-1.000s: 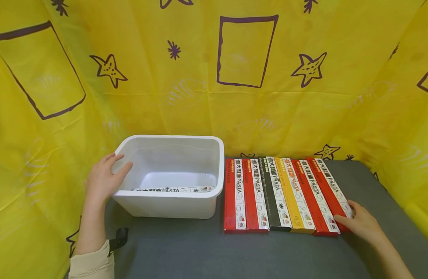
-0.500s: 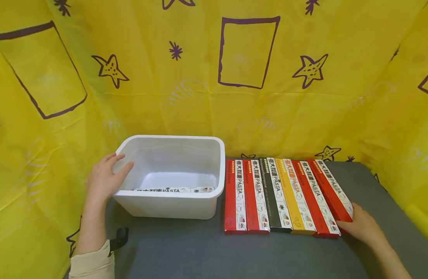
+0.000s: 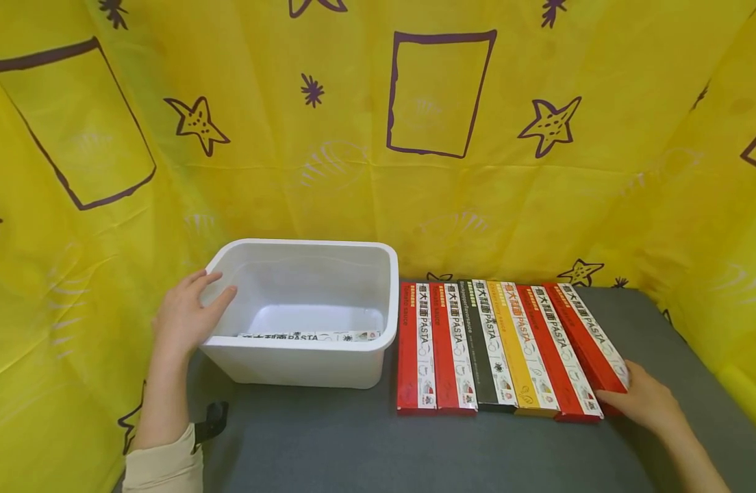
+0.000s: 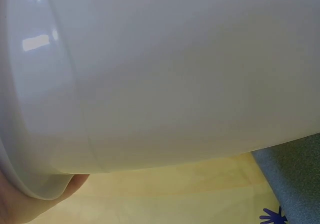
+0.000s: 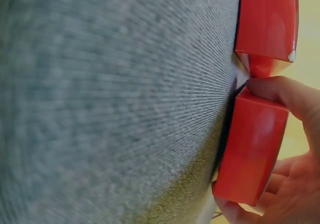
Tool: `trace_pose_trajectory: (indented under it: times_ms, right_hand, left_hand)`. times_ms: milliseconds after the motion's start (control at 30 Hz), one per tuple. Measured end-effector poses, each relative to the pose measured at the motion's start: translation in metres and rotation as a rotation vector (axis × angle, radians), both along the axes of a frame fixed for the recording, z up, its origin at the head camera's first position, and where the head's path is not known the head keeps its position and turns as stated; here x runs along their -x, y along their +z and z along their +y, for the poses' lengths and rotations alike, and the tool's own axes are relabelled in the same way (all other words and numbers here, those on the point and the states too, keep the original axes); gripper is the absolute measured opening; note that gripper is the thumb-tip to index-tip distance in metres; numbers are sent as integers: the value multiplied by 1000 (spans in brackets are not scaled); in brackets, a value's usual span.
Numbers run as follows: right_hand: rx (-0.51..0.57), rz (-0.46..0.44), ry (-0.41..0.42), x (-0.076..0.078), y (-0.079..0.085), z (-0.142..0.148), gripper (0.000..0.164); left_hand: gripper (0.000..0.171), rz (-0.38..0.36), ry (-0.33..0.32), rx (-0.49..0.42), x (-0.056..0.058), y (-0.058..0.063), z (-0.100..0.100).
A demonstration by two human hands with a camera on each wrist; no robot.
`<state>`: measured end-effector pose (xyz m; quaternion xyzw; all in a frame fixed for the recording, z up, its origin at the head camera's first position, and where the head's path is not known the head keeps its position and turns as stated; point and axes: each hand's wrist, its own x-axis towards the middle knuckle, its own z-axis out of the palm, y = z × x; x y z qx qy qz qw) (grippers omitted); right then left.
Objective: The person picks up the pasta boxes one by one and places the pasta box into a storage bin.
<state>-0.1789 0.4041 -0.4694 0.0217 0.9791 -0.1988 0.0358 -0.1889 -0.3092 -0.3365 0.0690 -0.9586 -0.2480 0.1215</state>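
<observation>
My left hand (image 3: pixel 190 311) grips the left rim of a white plastic bin (image 3: pixel 304 368), thumb over the inside. In the left wrist view the bin's outer wall (image 4: pixel 175 83) fills most of the picture, with part of the hand under the rim. At the far right, my right hand (image 3: pixel 648 404) holds the near end of a red pasta box (image 3: pixel 584 339) between thumb and fingers. The right wrist view shows this box's red end (image 5: pixel 252 149), its near end tilted up slightly. Beside it lies another red pasta box (image 3: pixel 558 349).
More pasta boxes lie side by side: a yellow one (image 3: pixel 518 349), a black one (image 3: pixel 481 356), and two red ones, including the leftmost red box (image 3: pixel 409 363). Inside the bin a pasta box (image 3: pixel 316 336) shows along the front wall. Yellow cloth (image 3: pixel 329 192) hangs behind the dark tabletop (image 3: pixel 353 438).
My right hand has shifted slightly and its grip on the rightmost red pasta box has closed in, with the near end tipping up a little. The left hand stays on the bin rim.
</observation>
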Motion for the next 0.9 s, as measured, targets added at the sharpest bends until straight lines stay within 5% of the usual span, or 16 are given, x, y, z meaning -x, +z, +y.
trace_pose_trajectory:
  times_ms: [500,900]
  right_hand:
    - [69,15,-163,-2,14,-2,92]
    - [136,144,-251,-10,21,-15,85]
  left_hand:
    - [68,3,1,0,0,0,0]
    - [68,16,-4,-2,-1,0,0]
